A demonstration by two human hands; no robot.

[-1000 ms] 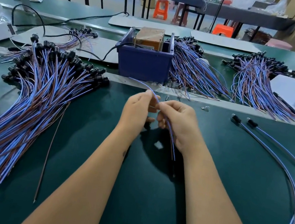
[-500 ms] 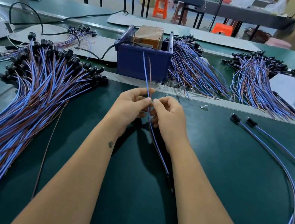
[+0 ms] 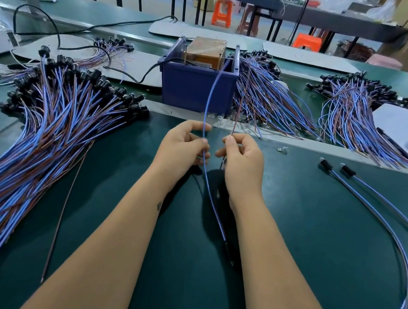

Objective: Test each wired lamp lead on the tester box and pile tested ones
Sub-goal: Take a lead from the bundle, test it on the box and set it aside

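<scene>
Above the green table [image 3: 294, 224], the left hand [image 3: 180, 150] pinches the lead's blue wire [image 3: 212, 95] and the right hand [image 3: 241, 161] its brown wire [image 3: 240, 106], both wires rising to the tester box [image 3: 195, 90].

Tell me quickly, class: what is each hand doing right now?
Left hand: pinches the blue wire of the lead.
Right hand: pinches the brown wire of the same lead.
</scene>
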